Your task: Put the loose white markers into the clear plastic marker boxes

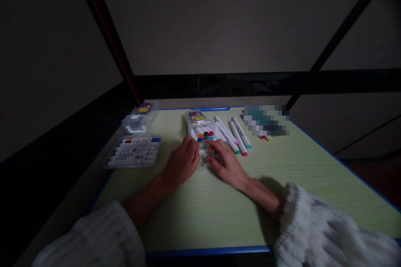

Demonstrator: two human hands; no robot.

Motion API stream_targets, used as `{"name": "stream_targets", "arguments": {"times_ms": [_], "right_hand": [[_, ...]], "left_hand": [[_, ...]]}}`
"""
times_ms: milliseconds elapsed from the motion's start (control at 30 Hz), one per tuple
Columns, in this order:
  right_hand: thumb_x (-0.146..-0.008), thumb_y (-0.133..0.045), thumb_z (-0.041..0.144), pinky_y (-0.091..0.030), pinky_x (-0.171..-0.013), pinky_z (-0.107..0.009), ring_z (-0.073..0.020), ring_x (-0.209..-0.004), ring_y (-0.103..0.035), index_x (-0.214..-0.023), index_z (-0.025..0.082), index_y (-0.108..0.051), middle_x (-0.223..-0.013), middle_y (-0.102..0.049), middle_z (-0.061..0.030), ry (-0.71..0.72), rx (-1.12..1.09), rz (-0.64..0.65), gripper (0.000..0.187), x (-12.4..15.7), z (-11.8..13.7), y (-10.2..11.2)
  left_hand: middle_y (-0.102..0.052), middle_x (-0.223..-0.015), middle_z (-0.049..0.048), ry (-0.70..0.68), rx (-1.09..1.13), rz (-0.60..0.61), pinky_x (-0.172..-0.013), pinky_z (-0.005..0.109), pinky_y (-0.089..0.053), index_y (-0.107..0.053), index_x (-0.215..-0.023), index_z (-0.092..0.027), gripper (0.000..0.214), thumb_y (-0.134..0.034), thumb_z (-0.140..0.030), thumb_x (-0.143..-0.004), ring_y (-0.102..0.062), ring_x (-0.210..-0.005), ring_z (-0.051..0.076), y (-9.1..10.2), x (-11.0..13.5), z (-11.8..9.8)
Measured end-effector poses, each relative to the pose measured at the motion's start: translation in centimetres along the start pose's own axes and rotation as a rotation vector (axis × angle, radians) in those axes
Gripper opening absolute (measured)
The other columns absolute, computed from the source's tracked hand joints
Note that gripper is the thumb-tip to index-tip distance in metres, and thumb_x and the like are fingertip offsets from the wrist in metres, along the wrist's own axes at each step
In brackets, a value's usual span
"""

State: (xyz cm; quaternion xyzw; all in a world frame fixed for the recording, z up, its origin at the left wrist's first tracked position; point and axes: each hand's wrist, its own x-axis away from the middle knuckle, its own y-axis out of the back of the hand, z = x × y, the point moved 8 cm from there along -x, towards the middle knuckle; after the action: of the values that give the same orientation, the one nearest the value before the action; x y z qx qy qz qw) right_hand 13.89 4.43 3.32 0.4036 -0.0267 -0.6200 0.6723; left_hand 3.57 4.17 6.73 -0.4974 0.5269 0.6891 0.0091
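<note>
A clear plastic marker case [200, 122] lies on the table with its lid flap [205, 160] folded down toward me. White markers [206, 135] inside show their coloured ends: orange, black, red, blue and teal. My left hand [182, 160] is closed at the case's front left corner, its fingers curled together; whatever they pinch is hidden, though a yellow marker end shows beside them. My right hand [228, 164] has its fingers apart, with the index fingertip at the marker ends and the thumb over the flap.
Several loose white markers [239, 133] lie right of the case. Farther right, a blurred patch [266, 120] hides something, with red and yellow marker tips below it. On the left are a clear case [140, 119] and a filled marker case [134, 152]. Blue edging [208, 251] borders the table.
</note>
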Motion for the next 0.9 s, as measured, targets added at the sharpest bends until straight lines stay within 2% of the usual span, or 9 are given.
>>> {"name": "stream_targets", "arguments": {"times_ms": [300,500,733,900], "right_hand": [[-0.078,-0.046,0.016,-0.04,-0.073,-0.038,-0.0222,-0.084,-0.048,-0.104,0.015,-0.052,-0.087,-0.052,-0.0074,0.006,0.025,0.021,0.027,0.0,0.3,0.1],[-0.079,-0.046,0.015,-0.039,-0.074,-0.036,-0.0215,-0.085,-0.049,-0.094,0.017,-0.053,-0.087,-0.052,-0.0067,0.028,0.042,0.015,0.017,0.0,0.4,0.1],[-0.082,-0.048,0.016,-0.037,-0.071,-0.034,-0.0198,-0.08,-0.048,-0.081,0.018,-0.054,-0.082,-0.056,-0.0051,0.122,0.096,-0.003,0.007,0.3,0.9,0.2],[-0.085,-0.048,0.022,-0.037,-0.067,-0.031,-0.0175,-0.074,-0.048,-0.073,0.018,-0.051,-0.072,-0.054,-0.003,0.244,0.153,-0.013,0.014,0.6,2.1,0.5]], "left_hand": [[-0.052,-0.072,0.0004,-0.032,-0.065,-0.059,-0.049,0.021,-0.043,-0.04,-0.08,-0.019,0.008,-0.037,-0.012,-0.083,-0.057,-0.06,0.013,0.3,0.3,0.4],[-0.056,-0.07,0.0,0.003,-0.087,-0.033,-0.048,0.02,-0.042,-0.04,-0.078,-0.019,0.007,-0.039,-0.013,-0.082,-0.059,-0.056,0.013,0.1,0.3,0.9],[-0.054,-0.067,-0.0007,-0.028,-0.078,-0.073,-0.046,0.02,-0.041,-0.038,-0.078,-0.019,0.007,-0.037,-0.014,-0.083,-0.058,-0.054,0.012,0.3,0.3,0.7],[-0.051,-0.064,-0.0024,-0.018,-0.03,-0.097,-0.044,0.019,-0.037,-0.037,-0.077,-0.02,0.009,-0.036,-0.013,-0.082,-0.053,-0.049,0.01,0.6,0.4,0.8]]}}
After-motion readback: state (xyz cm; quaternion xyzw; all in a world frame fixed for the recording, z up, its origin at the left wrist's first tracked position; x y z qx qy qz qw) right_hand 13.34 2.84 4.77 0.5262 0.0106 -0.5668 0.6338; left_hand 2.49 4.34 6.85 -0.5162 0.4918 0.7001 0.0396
